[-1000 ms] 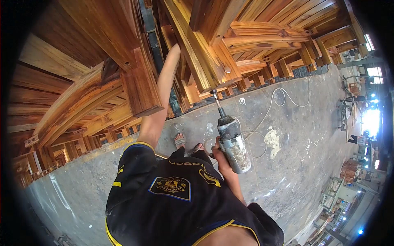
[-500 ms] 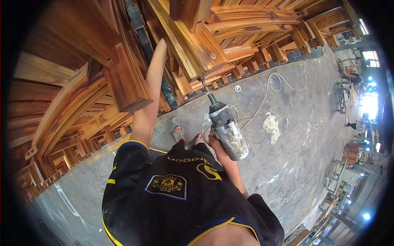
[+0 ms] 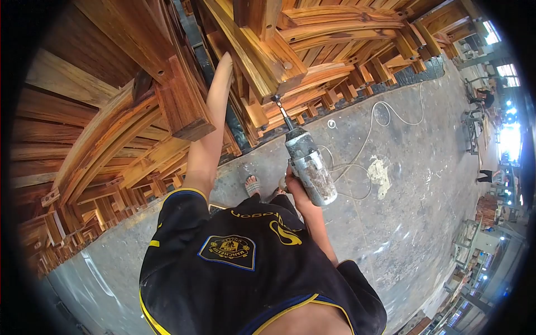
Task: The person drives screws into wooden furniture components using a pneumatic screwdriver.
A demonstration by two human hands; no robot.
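A worn, paint-smeared power drill [image 3: 310,167] is in my right hand [image 3: 296,188], whose fingers wrap round its grip under the body. Its bit points up and away from me and meets the lower end of a wooden post [image 3: 279,70], at a small dark spot. My left arm reaches up between two wooden furniture frames. Only the wrist end of my left hand [image 3: 225,61] shows beside a long wooden rail [image 3: 237,47]; the fingers are hidden behind the wood. Left of that arm stands another thick wooden post [image 3: 187,111].
Slatted wooden frames [image 3: 95,128] run along the left and top. A pale cable [image 3: 360,148] loops across the grey concrete floor [image 3: 357,234]. My sandalled feet [image 3: 252,185] are below the frames. At the far right are workbenches and a person [image 3: 487,176], partly visible.
The view has shifted slightly, so the frames and floor sit a little differently. The drill appears slightly higher, its bit still at the post's end. My left arm remains between the frames.
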